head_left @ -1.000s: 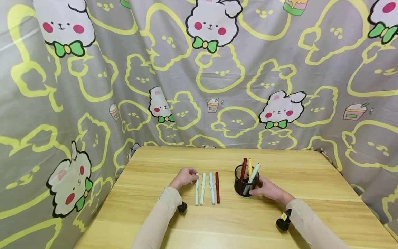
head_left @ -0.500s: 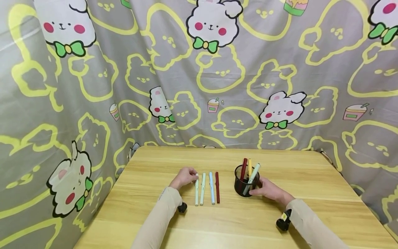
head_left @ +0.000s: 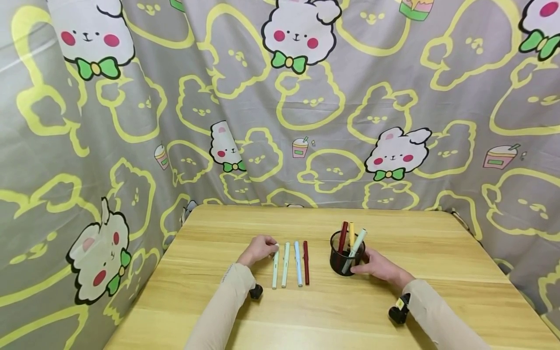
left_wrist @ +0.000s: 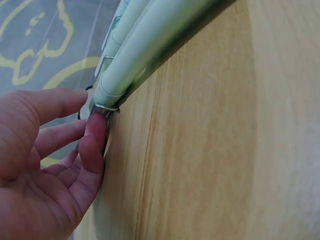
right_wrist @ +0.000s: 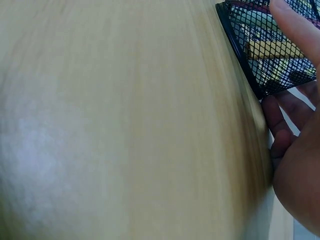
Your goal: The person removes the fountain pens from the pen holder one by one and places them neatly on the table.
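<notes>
At the left end of a row of pens, my left hand [head_left: 260,247] pinches the far end of a pale green pen [head_left: 275,274] between thumb and fingers. In the left wrist view the fingertips meet at that pen's [left_wrist: 150,45] capped end, by its metal clip. To its right lie another pale green pen [head_left: 286,267], a light blue pen [head_left: 298,266] and a dark red pen [head_left: 306,265]. My right hand [head_left: 379,267] holds the black mesh pen holder [head_left: 338,262] from its right side, thumb in front. A dark red pen [head_left: 343,237], a yellow pen [head_left: 352,234] and a pale green pen [head_left: 359,239] lean inside.
The wooden table [head_left: 372,316] carries everything, the holder standing right of the pen row. A patterned curtain [head_left: 323,112] hangs behind the table's far edge and along its left side. Black wrist cameras sit on both sleeves.
The leftmost pale green pen has shifted slightly left in my left hand's fingers, its near end swinging a little away from the neighbouring pen. My right hand and the pen holder have stayed put.
</notes>
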The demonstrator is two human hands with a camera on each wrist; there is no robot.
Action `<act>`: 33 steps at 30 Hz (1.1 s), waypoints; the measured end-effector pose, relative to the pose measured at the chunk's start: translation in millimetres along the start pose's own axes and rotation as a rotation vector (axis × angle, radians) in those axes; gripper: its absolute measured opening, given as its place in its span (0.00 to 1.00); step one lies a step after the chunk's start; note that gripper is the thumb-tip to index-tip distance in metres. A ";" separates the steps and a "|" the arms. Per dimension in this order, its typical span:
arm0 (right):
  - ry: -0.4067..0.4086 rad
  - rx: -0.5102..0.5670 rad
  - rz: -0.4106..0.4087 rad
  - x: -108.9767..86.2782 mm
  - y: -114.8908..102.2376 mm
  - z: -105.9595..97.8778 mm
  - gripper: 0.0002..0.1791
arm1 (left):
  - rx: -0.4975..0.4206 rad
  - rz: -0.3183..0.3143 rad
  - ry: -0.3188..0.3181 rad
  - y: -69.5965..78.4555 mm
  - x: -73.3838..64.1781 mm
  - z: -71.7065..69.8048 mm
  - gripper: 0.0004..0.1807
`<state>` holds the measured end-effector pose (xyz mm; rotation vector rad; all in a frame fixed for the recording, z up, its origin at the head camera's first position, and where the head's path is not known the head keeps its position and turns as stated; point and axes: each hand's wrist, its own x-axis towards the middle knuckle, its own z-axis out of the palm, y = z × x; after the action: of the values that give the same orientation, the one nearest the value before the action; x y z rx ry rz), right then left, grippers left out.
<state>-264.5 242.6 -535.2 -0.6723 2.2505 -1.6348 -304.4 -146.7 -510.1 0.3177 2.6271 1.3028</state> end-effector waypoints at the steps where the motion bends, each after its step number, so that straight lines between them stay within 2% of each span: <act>1: -0.002 0.005 -0.006 0.3 0.8 -0.1 0.37 | -0.005 0.000 -0.001 0.2 0.0 -0.2 0.13; 5: -0.008 0.010 -0.016 1.2 2.3 -0.4 0.37 | -0.023 -0.005 0.011 0.8 0.2 -1.0 0.13; 9: 0.000 -0.027 0.009 -0.1 1.8 -0.7 0.37 | 0.029 0.021 0.054 7.5 2.1 -2.2 0.13; 13: 0.007 -0.060 0.020 -0.5 1.6 -1.0 0.38 | 0.071 0.083 0.105 25.9 3.1 -3.7 0.14; 17: 0.007 -0.064 0.015 1.1 1.7 -0.7 0.37 | 0.001 0.137 0.115 50.0 1.9 0.3 0.14; 21: 0.005 -0.057 0.023 1.3 1.8 -0.7 0.38 | -0.075 0.203 0.084 74.3 0.9 13.0 0.12; 27: 0.005 -0.046 0.030 1.3 0.9 -0.7 0.38 | -0.178 0.297 -0.010 107.8 -0.1 39.5 0.11; 33: 0.000 -0.033 0.030 2.6 1.4 -1.2 0.39 | -0.185 0.342 -0.081 134.6 0.3 61.5 0.14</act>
<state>-267.5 242.5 -536.1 -0.6432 2.2813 -1.5866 -274.3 -20.5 -439.0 0.7990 2.4352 1.5828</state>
